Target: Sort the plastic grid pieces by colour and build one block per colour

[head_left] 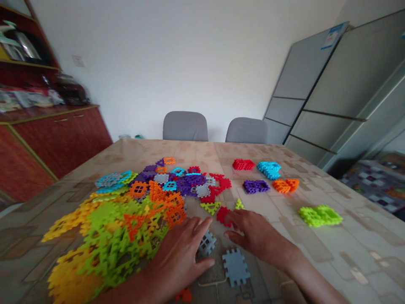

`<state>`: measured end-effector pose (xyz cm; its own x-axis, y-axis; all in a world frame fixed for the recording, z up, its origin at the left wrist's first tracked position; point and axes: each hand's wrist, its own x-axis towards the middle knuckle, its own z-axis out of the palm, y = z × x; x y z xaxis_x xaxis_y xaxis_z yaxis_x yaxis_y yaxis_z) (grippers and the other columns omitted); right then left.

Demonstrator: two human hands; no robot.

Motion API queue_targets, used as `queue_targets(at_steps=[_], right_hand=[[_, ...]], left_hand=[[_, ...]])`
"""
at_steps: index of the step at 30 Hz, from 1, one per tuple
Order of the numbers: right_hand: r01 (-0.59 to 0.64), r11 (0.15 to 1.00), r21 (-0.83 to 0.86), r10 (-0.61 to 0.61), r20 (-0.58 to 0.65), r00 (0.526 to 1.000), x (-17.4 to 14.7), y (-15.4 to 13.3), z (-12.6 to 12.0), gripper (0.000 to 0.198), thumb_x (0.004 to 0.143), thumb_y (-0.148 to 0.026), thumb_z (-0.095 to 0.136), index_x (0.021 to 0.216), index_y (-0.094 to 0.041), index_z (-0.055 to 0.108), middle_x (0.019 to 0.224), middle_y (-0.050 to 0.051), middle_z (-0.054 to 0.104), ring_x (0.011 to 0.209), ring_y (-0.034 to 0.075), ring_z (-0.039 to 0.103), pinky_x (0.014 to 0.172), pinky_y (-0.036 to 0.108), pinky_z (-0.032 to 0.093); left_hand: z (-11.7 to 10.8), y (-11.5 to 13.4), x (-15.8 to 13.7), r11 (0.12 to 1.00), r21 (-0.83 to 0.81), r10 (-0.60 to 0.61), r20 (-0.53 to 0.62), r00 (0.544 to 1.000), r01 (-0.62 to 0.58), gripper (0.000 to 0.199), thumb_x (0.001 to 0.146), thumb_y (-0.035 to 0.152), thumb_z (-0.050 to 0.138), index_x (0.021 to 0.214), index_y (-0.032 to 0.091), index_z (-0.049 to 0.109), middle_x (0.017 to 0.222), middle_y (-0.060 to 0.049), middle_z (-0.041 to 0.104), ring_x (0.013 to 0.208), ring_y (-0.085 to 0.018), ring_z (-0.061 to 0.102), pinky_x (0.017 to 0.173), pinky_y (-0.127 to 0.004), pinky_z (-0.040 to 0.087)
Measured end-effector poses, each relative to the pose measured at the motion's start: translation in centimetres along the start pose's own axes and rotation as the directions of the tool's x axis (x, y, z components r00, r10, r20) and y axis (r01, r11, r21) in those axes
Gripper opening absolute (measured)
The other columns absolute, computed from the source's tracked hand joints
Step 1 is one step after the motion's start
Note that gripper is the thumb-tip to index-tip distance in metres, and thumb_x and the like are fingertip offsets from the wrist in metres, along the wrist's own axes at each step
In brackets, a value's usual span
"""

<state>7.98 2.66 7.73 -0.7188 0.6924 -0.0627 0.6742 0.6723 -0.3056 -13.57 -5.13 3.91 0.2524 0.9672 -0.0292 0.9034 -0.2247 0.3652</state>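
My left hand (183, 249) reaches over the table beside the large pile, its fingers stretched and its thumb apart. Partly hidden beside it lies a grey window-patterned building piece (208, 242). My right hand (256, 232) is at a red building piece (223, 215), with fingertips over that piece's right edge and the thumb held apart. A flat grey square piece (236, 267) with notched edges lies nearer to me, between my forearms. Just beyond the red piece are a lime-green triangle frame (210, 207) and a smaller lime-green piece (239, 204).
Mixed interlocking pieces form a large pile (110, 223) on the left. On the right stand sorted groups: red (243, 164), light blue (268, 169), purple (255, 186), orange (285, 185) and lime green (320, 215). Two grey chairs (185, 126) are behind the table (272, 261).
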Motion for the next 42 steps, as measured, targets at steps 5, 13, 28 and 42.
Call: queue_targets(at_steps=[5,13,28,42], right_hand=[[-0.016,1.000,0.020,0.015,0.022,1.000,0.1,0.1,-0.2,0.022,0.096,-0.027,0.064,0.115,-0.019,0.069,0.101,0.009,0.074,0.087,0.025,0.069,0.074,0.033,0.046],[-0.038,0.999,0.037,0.037,0.030,0.999,0.4,0.5,-0.3,0.014,0.095,-0.024,0.062,0.104,-0.019,0.070,0.098,0.009,0.074,0.084,0.023,0.068,0.072,0.030,0.046],[0.009,0.997,0.083,-0.006,-0.036,0.999,0.4,1.2,-0.5,0.013,0.093,-0.015,0.059,0.098,-0.020,0.069,0.096,0.007,0.074,0.084,0.021,0.068,0.071,0.029,0.045],[0.070,0.582,0.810,0.018,-0.099,0.995,1.3,1.6,0.6,0.037,0.089,-0.054,0.069,0.099,-0.019,0.061,0.077,-0.001,0.063,0.067,0.013,0.055,0.061,0.026,0.042]], left_hand=[[0.6,0.1,0.7,0.997,0.047,0.055,0.030,0.998,-0.057,0.075,0.081,0.018,0.069,0.152,0.021,0.045,0.135,-0.017,0.062,0.123,-0.037,0.058,0.104,-0.054,0.049],[-0.7,-1.7,-0.8,0.958,-0.112,0.275,0.116,0.954,-0.263,0.085,0.074,0.019,0.079,0.151,0.031,0.045,0.148,-0.009,0.057,0.133,-0.033,0.054,0.111,-0.046,0.045],[-4.1,-6.5,11.5,0.966,-0.065,0.237,-0.177,0.955,-0.252,0.014,0.099,0.030,0.068,0.102,0.016,0.070,0.111,-0.006,0.071,0.109,-0.026,0.067,0.100,-0.052,0.050],[-1.1,-0.6,5.0,0.741,-0.652,0.165,-0.055,0.985,-0.161,0.058,0.091,0.019,0.049,0.148,0.019,0.038,0.085,-0.002,0.073,0.070,-0.018,0.073,0.059,-0.026,0.058]])
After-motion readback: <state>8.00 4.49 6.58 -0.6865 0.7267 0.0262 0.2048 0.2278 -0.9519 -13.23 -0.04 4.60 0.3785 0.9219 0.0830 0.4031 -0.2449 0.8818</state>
